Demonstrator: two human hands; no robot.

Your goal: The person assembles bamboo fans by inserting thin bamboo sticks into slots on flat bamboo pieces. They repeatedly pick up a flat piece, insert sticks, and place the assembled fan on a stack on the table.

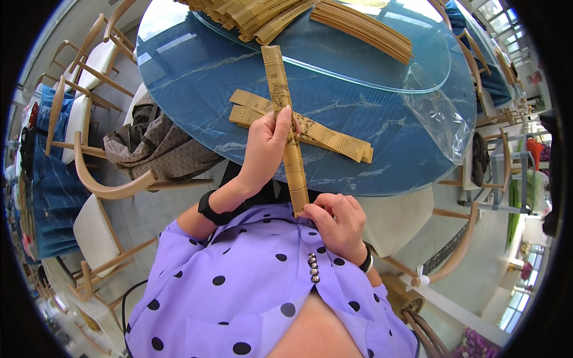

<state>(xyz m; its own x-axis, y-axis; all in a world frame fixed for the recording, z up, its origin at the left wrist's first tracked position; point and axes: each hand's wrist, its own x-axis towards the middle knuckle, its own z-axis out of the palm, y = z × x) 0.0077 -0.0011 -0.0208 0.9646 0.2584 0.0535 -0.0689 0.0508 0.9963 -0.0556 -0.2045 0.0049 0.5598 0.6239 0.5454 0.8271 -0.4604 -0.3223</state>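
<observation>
Both hands' grip closes on a long tan folded fan (285,119), left hand (267,149) mid-length, right hand (338,222) at its base.

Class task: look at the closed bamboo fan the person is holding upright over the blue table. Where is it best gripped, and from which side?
Grip the closed fan around its middle, coming from the left as the left hand does. It is long, narrow and flat-sided, so the fingers wrap across its width; the right hand steadies the bottom end.
</observation>
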